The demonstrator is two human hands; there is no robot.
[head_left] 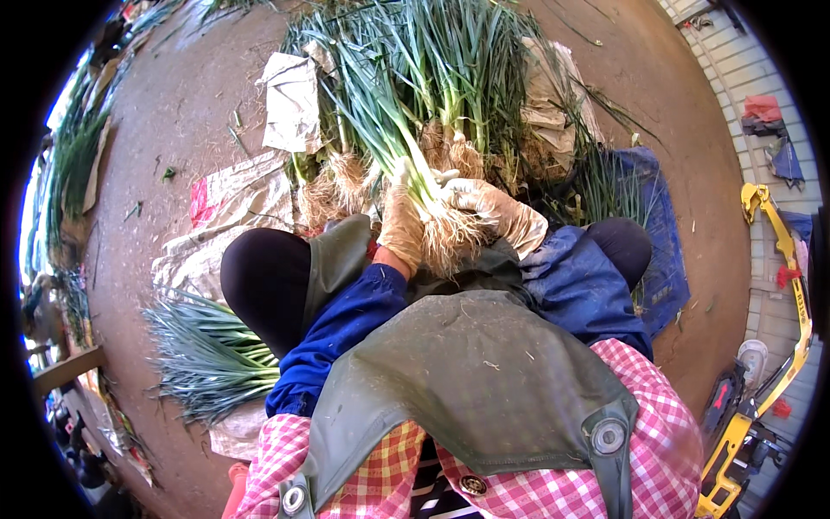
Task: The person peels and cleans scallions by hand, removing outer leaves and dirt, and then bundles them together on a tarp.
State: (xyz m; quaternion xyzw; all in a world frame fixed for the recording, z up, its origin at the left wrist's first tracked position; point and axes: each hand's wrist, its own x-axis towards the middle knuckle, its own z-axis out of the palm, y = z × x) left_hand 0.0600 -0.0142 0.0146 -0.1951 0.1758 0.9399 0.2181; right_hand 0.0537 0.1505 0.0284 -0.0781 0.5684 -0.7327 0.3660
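My left hand [400,227] and my right hand [497,210], both in dirty tan gloves, grip a small bunch of green onions [406,160] near its white stems. The bunch's pale, tangled roots [450,242] hang down between the two hands, over my lap. Its long green leaves point away from me toward a big heap of green onions [450,69] lying on the ground in front. I wear blue sleeves, a green apron [467,372] and a pink checked shirt.
A second bundle of green onions [207,355] lies on sacking at my left knee. Paper sacks [292,99] lie beside the heap on the brown dirt floor [173,130]. A blue tarp [644,225] is on the right. A yellow hand truck [778,285] stands far right.
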